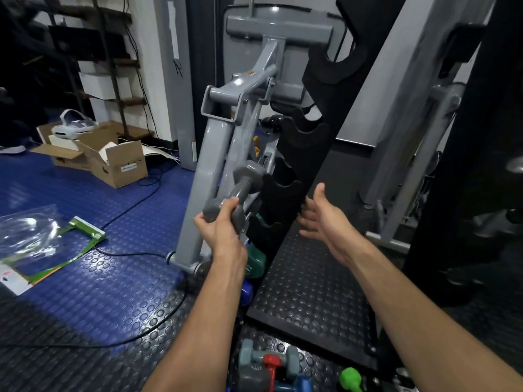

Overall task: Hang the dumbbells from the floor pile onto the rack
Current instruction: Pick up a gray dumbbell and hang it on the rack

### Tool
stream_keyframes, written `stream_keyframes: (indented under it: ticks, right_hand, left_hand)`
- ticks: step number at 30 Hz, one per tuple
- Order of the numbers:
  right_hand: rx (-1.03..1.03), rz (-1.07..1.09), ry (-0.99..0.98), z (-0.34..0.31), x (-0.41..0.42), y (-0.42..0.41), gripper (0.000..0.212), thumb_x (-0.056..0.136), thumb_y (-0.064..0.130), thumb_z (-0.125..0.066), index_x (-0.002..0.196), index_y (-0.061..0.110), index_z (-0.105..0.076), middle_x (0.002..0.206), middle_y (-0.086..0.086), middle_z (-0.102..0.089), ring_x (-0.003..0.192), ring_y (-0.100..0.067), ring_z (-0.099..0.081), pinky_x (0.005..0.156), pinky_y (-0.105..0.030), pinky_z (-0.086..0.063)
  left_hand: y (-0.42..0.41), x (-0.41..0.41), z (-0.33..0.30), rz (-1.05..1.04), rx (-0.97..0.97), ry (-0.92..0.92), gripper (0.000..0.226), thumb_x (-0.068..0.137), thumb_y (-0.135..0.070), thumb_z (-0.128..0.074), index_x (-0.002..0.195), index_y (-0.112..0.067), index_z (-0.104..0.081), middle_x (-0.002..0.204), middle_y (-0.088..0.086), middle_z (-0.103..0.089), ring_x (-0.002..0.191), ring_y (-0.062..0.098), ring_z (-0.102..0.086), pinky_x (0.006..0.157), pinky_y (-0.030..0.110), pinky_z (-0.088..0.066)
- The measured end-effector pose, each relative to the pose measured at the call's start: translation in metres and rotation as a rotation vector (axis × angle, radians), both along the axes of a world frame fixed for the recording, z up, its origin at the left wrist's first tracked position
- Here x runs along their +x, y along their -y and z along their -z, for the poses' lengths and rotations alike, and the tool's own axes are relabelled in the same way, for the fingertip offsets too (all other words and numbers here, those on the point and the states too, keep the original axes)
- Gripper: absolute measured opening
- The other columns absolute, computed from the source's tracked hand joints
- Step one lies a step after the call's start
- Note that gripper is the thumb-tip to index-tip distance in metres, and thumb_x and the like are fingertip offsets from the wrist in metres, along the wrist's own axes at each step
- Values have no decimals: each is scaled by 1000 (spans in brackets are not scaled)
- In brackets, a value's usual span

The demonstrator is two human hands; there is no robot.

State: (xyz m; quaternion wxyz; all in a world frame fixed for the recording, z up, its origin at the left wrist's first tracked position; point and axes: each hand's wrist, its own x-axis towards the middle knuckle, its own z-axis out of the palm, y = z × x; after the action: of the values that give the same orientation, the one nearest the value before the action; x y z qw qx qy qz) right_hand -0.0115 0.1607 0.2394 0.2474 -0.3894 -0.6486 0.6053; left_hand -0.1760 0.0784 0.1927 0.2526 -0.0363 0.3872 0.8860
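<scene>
My left hand (219,226) grips one end of a grey dumbbell (240,188), holding it tilted up just left of the black rack (308,154) and its cradle slots. My right hand (322,213) is open, palm facing left, with its fingertips at the rack's right edge. A dark green dumbbell (256,260) sits low on the rack behind my left wrist, with a blue one (247,291) beneath it. The floor pile (268,366) lies at the bottom centre: grey, red, blue and bright green dumbbells.
A grey gym machine frame (215,154) stands directly left of the rack. Open cardboard boxes (113,162), a plastic bag with green packaging (42,239) and a black cable (141,205) lie on the blue studded floor at left. More machine frames (418,137) stand at right.
</scene>
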Motion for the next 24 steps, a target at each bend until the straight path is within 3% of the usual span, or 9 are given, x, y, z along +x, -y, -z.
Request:
stream_keyframes:
  ticks: [4,13,16,20,24]
  right_hand:
    - [-1,-10,8,1,1,-2,83,98,74,-21,161,21,-34,160,-8,-44,144,-25,-48,113,-43,-46]
    - [27,3,-10,5,1,-5,78,101,69,-24,156,17,-42,156,-10,-49,140,-25,-52,109,-37,-49]
    - [28,5,-17,7,1,-6,78,101,69,-24,156,17,-43,155,-10,-50,140,-25,-53,109,-38,-49]
    - [36,3,-20,10,1,-8,82,97,73,-24,156,18,-43,156,-10,-50,139,-24,-53,108,-37,-50]
    - [49,6,-41,13,0,-6,78,100,70,-24,155,18,-45,154,-10,-52,139,-24,-53,111,-39,-49]
  left_hand:
    - [-18,6,1,-16,-27,-36,53,73,-7,-88,107,-15,-48,96,5,-63,79,16,-65,59,25,-56]
    - [-30,7,16,16,-143,-317,61,70,-7,-91,114,-14,-49,102,4,-66,86,14,-67,82,34,-62]
    - [-33,10,27,46,-228,-521,66,63,-22,-95,113,-25,-53,108,7,-68,94,21,-71,88,46,-62]
    - [-30,8,37,59,-402,-864,73,60,-56,-95,114,-39,-49,119,-2,-59,109,19,-62,94,46,-56]
    - [-25,13,40,29,-453,-1065,85,59,-57,-95,124,-27,-49,124,-5,-50,117,15,-53,101,38,-52]
